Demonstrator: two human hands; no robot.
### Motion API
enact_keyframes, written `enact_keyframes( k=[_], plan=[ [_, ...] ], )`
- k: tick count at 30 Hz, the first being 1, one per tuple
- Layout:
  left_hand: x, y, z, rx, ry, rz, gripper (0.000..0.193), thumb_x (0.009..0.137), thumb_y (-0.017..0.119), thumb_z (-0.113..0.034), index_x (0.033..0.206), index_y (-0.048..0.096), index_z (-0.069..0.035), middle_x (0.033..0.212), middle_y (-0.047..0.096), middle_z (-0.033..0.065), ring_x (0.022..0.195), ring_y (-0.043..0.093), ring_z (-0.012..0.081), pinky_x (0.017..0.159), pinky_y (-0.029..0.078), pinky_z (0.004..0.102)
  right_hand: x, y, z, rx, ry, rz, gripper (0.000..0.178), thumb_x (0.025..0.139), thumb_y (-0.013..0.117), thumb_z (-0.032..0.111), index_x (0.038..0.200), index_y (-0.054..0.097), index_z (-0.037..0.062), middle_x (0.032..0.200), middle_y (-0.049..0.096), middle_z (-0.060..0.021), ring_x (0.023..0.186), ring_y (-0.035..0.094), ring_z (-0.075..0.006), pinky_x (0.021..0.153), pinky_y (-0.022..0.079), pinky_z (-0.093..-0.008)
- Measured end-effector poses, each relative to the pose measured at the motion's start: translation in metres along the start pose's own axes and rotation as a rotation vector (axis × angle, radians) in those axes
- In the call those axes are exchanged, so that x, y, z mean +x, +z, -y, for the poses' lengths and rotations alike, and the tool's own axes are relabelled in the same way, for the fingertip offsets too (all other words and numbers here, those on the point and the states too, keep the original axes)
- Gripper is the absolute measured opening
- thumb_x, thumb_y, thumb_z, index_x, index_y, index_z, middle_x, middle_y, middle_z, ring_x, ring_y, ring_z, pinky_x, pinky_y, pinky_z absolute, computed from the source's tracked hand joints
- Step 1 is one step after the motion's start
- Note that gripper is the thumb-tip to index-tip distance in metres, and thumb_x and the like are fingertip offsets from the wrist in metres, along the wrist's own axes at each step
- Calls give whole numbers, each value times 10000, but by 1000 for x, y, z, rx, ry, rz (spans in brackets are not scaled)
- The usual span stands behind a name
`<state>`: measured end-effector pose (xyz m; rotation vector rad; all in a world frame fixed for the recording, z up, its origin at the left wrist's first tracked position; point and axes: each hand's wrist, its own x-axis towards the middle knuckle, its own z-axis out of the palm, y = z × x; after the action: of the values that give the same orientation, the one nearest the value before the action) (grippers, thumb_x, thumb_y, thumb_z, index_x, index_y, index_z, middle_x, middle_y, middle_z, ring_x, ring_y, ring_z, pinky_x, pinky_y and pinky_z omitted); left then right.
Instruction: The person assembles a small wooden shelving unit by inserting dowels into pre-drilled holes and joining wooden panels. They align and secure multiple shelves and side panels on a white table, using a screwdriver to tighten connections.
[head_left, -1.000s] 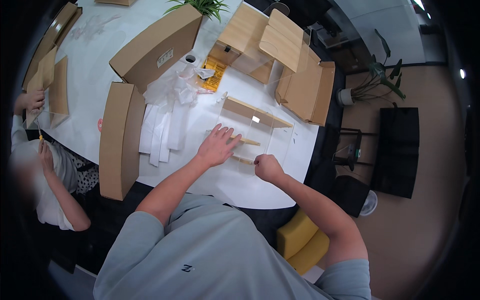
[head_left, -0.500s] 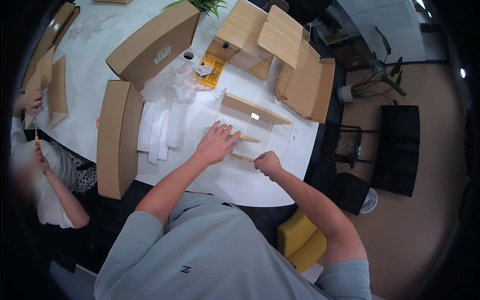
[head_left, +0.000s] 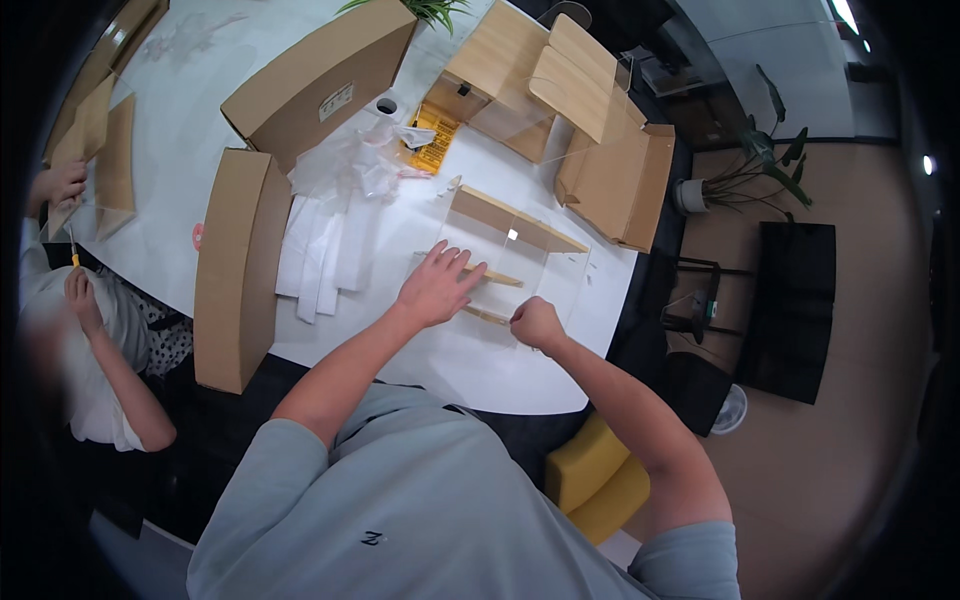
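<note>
In front of me on the white table lies a partly built frame of pale wooden boards [head_left: 515, 217] joined by clear see-through panels [head_left: 500, 245]. My left hand [head_left: 437, 288] rests with its fingers spread over the frame's left side, by the middle wooden strip [head_left: 498, 276]. At the right end of the near wooden strip [head_left: 485, 315], my right hand [head_left: 537, 325] is closed in a pinch or fist. Whatever sits between its fingers is hidden.
White foam strips [head_left: 322, 262] and plastic wrap lie left of the frame, beside cardboard boxes [head_left: 235, 270]. A yellow case [head_left: 432, 140] and a wood-and-clear cabinet [head_left: 500, 75] stand beyond. An open carton [head_left: 620, 180] lies far right. At left, another person holds a screwdriver [head_left: 74, 252] near boards.
The whole view has shifted slightly. My hands keep nearly the same places on the frame, and the right hand looks a little turned. The other person's screwdriver hand has moved slightly.
</note>
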<state>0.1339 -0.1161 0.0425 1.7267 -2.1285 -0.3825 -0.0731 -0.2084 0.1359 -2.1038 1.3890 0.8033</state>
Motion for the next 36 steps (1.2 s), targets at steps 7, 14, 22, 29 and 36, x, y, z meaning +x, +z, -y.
enact_keyframes(
  k=[7, 14, 22, 29, 36],
  plan=[
    [1, 1, 0, 16, 9, 1, 705, 904, 703, -408, 1510, 447, -155, 1428, 509, 145, 1345, 474, 291, 1234, 253, 509, -7, -3, 4, 17, -40, -95, 122, 790, 643, 67, 817, 739, -4, 844, 725, -219, 787, 731, -374, 719, 598, -468],
    [1, 0, 0, 33, 15, 14, 708, 906, 701, -418, 1513, 445, -158, 1432, 508, 137, 1352, 469, 286, 1234, 250, 504, -26, -4, 8, -752, -705, -57, 42, 765, 685, 63, 763, 696, 22, 871, 613, -157, 798, 728, -368, 686, 611, -453],
    [0, 5, 0, 31, 12, -8, 712, 902, 708, -396, 1515, 443, -149, 1396, 533, 145, 1321, 487, 289, 1236, 241, 500, 0, -7, 7, 202, 160, 26, 150, 756, 666, 35, 865, 749, -27, 842, 727, -235, 761, 738, -325, 629, 595, -412],
    [2, 2, 0, 29, 6, 35, 700, 918, 688, -412, 1520, 431, -163, 1424, 507, 140, 1355, 463, 287, 1237, 239, 507, -17, -2, 4, -235, -300, -105, 129, 808, 628, 46, 835, 750, 17, 856, 724, -195, 769, 740, -348, 666, 605, -434],
    [1, 1, 0, 13, 11, 28, 699, 915, 692, -409, 1518, 437, -162, 1424, 507, 142, 1353, 465, 291, 1238, 238, 510, -22, -8, 17, -674, -565, -25, 135, 836, 625, 83, 806, 730, 3, 894, 685, -179, 729, 735, -352, 637, 608, -431]
  ],
)
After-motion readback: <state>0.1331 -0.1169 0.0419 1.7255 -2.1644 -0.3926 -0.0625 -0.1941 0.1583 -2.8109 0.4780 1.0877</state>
